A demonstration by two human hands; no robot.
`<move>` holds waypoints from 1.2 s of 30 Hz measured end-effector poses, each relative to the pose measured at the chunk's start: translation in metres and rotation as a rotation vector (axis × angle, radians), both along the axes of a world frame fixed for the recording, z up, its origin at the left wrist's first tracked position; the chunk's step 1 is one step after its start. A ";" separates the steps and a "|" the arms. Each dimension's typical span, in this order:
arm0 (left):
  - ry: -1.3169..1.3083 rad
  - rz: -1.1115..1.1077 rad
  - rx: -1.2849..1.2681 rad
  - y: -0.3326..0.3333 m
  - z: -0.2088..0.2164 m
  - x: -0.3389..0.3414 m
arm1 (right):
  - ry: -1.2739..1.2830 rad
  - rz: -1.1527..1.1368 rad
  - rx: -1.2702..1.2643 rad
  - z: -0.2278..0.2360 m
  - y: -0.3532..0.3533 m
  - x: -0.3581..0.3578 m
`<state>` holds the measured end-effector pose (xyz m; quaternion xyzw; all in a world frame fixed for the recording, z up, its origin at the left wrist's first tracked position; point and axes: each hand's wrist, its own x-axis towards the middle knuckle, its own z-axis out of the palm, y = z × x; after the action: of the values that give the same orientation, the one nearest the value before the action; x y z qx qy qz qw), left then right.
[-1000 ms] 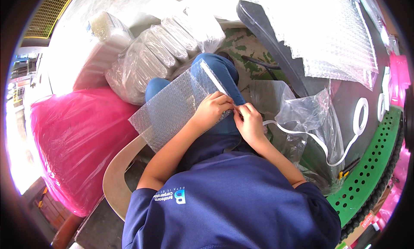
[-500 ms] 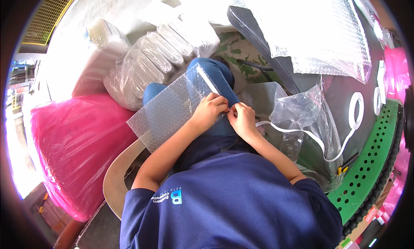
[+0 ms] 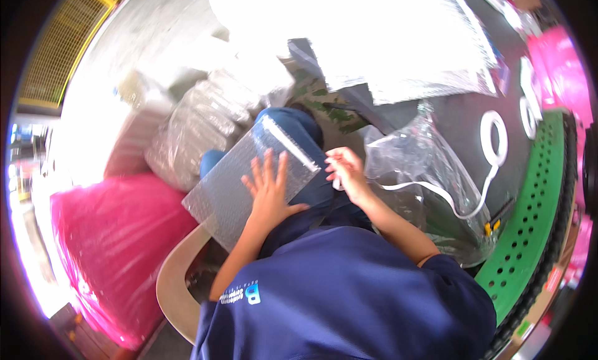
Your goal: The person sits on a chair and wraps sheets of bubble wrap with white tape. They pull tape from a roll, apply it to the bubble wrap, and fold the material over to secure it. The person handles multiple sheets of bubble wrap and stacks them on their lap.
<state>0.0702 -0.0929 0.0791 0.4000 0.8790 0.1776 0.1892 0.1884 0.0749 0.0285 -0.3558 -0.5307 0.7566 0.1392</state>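
A clear bubble-wrap pouch [image 3: 215, 195] lies tilted across my lap, with a white strip [image 3: 291, 145] along its upper right edge. My left hand [image 3: 269, 192] rests flat on the pouch, its fingers spread. Just right of the pouch's corner, my right hand [image 3: 350, 174] has its fingers curled around the end of a white tape [image 3: 430, 187]. That tape runs in a loose curve over a clear plastic bag to a white roll [image 3: 485, 135] on the dark table at the right. The tape's very end is partly hidden by my fingers.
The crumpled clear plastic bag [image 3: 405, 151] lies right of my lap. Near the green perforated rail [image 3: 523, 226] is a yellow-and-black tool [image 3: 493, 226]. Bright bubble-wrap sheets [image 3: 398, 42] cover the far table. Left stand a pink wrapped bundle [image 3: 118, 235], clear bagged stacks [image 3: 193, 123] and a beige chair arm [image 3: 174, 279].
My left hand has left the pouch's corner and spread flat on its middle. My right hand has drawn slightly apart from the pouch with the tape. The whole view has shifted.
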 end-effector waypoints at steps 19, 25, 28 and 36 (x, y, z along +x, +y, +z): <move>0.786 -0.362 0.993 0.174 0.288 -0.053 | 0.291 0.161 0.855 0.033 -0.044 -0.016; 0.642 -0.781 0.643 0.226 0.209 -0.017 | 0.329 0.141 0.854 0.042 -0.043 -0.013; -0.052 -0.913 0.646 0.131 0.237 0.010 | 0.348 0.010 0.873 0.052 -0.028 -0.004; -0.519 -0.193 0.504 0.015 0.089 -0.006 | 0.545 0.329 0.532 0.101 -0.026 0.000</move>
<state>0.0646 -0.0775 0.1678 0.4569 0.6887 0.4653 0.3169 0.1883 0.0490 0.1292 -0.0045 -0.7013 0.6717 0.2388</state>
